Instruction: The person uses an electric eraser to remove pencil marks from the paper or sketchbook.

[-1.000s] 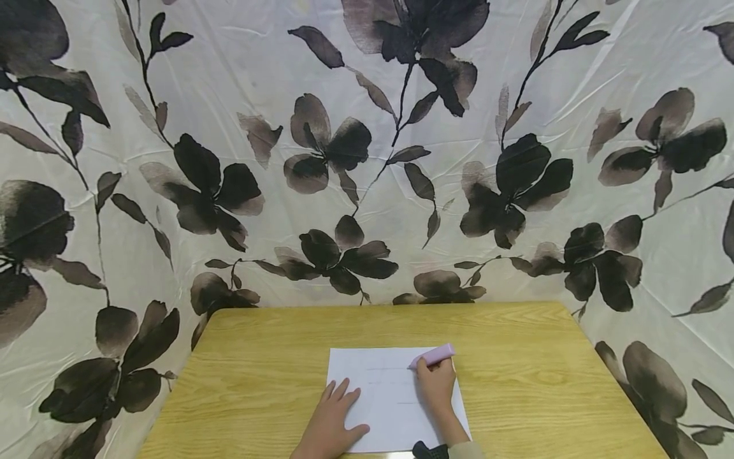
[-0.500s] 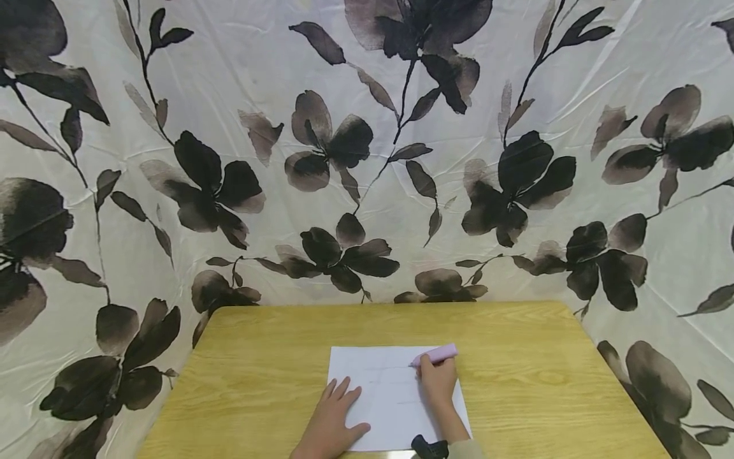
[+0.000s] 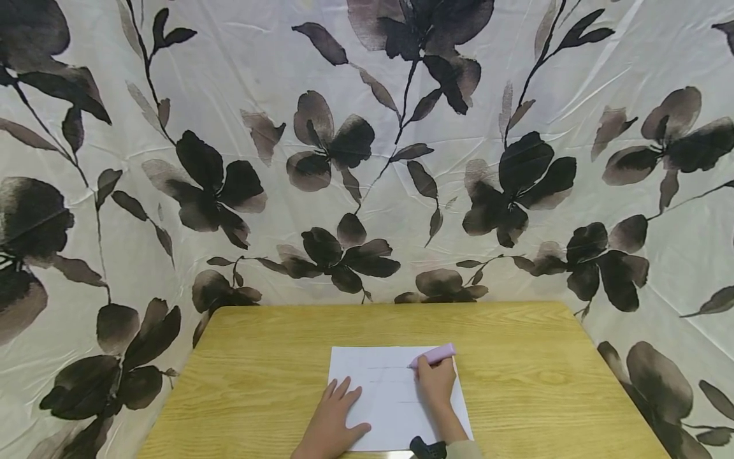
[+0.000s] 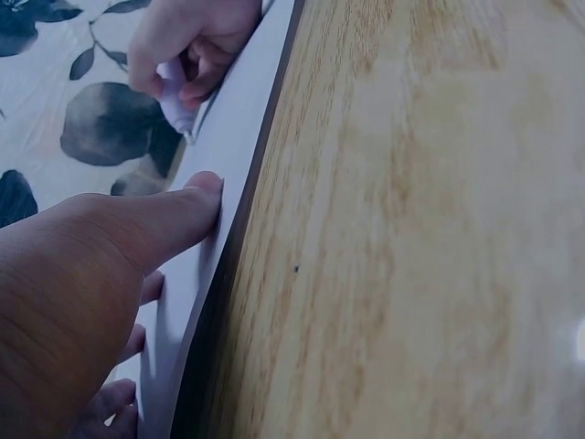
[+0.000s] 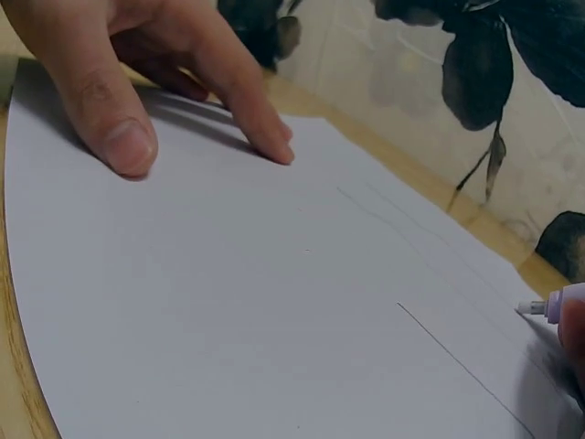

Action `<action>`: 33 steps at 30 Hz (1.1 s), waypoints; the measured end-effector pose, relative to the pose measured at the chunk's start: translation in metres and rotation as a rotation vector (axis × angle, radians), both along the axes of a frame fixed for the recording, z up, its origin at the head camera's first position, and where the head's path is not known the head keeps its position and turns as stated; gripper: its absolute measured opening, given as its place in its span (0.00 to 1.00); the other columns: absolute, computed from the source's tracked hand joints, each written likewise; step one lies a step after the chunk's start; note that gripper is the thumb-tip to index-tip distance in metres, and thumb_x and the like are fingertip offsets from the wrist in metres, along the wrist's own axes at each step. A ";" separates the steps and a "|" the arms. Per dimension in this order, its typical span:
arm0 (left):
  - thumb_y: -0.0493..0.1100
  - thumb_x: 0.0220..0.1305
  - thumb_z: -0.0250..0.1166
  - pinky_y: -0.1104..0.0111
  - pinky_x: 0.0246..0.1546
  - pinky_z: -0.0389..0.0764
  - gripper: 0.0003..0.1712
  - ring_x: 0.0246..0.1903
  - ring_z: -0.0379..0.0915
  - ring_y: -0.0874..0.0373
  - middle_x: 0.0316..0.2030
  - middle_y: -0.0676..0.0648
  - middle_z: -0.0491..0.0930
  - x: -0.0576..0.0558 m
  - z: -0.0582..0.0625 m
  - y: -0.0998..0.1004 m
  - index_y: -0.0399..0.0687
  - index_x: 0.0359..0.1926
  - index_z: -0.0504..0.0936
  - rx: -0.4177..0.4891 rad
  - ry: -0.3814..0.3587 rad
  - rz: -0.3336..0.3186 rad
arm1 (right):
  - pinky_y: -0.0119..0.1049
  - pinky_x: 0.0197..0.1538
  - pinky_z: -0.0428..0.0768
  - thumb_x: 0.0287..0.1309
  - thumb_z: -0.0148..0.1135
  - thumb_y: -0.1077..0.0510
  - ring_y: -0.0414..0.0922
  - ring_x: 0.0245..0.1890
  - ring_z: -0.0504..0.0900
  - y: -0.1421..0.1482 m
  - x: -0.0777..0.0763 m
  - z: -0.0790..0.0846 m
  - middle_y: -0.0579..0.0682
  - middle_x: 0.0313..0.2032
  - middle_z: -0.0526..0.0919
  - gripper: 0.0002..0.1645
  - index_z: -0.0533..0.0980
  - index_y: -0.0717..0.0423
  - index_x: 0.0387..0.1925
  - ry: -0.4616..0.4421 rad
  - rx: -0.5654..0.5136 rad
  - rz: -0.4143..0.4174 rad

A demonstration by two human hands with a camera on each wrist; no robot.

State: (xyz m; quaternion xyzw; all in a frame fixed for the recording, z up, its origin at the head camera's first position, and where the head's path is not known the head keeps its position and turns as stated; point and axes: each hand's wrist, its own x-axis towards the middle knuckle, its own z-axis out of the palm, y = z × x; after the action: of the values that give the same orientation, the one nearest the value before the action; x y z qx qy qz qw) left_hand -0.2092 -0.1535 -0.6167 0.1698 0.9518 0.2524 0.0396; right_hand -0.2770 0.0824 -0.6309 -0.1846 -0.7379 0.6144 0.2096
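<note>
A white sheet of paper lies on the wooden table with several thin dark lines across it. My right hand grips a thick lilac pen near the sheet's upper right, its narrow tip at the end of the uppermost line. In the right wrist view, the pen shows its fine tip right at the paper. My left hand rests with spread fingers on the sheet's left side. Its thumb presses near the paper's edge in the left wrist view.
The yellow wooden table extends around the sheet on all sides. A floral cloth hangs behind and beside it. A black strap is at the right wrist, beside a beige sleeve.
My right hand and the pen have shifted very slightly left over the paper since half a second ago. My left hand stays in place on the sheet.
</note>
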 end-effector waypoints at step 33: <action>0.68 0.54 0.66 0.39 0.64 0.58 0.43 0.67 0.52 0.31 0.66 0.35 0.66 -0.003 0.000 0.001 0.44 0.62 0.76 -0.019 0.012 -0.005 | 0.31 0.23 0.73 0.51 0.62 0.64 0.42 0.20 0.75 -0.008 0.005 0.002 0.50 0.21 0.76 0.10 0.70 0.61 0.34 0.064 -0.010 -0.106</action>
State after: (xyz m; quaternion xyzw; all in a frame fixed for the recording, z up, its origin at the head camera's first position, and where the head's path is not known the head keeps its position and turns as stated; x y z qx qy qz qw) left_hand -0.2119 -0.1520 -0.6171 0.1732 0.9540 0.2421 0.0361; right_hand -0.2725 0.0741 -0.6290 -0.2049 -0.7169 0.6118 0.2643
